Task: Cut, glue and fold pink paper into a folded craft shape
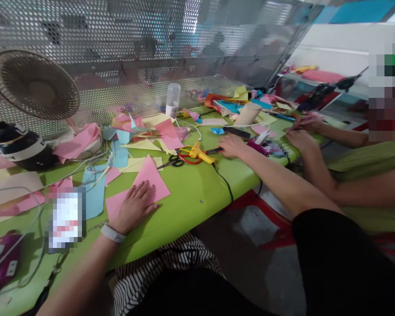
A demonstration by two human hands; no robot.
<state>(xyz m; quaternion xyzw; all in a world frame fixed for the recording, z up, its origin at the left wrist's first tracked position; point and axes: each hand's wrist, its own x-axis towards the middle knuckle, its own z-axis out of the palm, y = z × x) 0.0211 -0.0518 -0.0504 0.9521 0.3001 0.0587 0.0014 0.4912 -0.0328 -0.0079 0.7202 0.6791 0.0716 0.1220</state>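
Against a grey perforated metal screen point(171, 72) stands my lime-green bench point(191, 206), with one round, caged fan point(34, 83) at the left. My left hand point(136, 202) lies flat, fingers loose, on sharp-cornered pink paper point(154, 175), one sheet or two, I can't tell. It should be light and crease easily; I'd take a free corner. Then one pair of black-handled scissors point(176, 162), one yellow glue gun point(199, 153), and my right hand point(232, 145), whose grip I can't tell.

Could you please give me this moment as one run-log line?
left hand: flat on pink paper | right hand: near yellow glue gun, grip unclear | yellow glue gun: lying on green tabletop
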